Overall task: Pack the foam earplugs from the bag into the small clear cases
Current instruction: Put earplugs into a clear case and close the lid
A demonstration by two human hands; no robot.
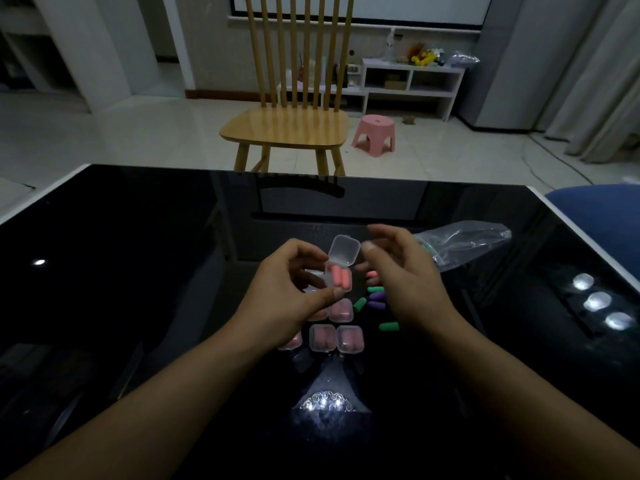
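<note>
My left hand (291, 292) pinches a small clear case (339, 275) above the black glass table (121, 271), thumb on its near edge. Its hinged lid (343, 250) stands open, and two pink earplugs (338, 276) lie side by side inside. My right hand (401, 268) hovers just beside the lid, fingers loosely curled, holding nothing I can see. Below my left hand sit closed cases (341, 310) with pink earplugs in them: three show plainly, and at least two more are partly hidden under my hand. Loose earplugs (375, 296) lie near my right hand: three green, two purple, one pink, some partly covered. The clear plastic bag (464, 242) lies behind my right hand with a green plug at its mouth. A wooden chair (287, 129) and a pink stool (374, 133) stand beyond the table.
</note>
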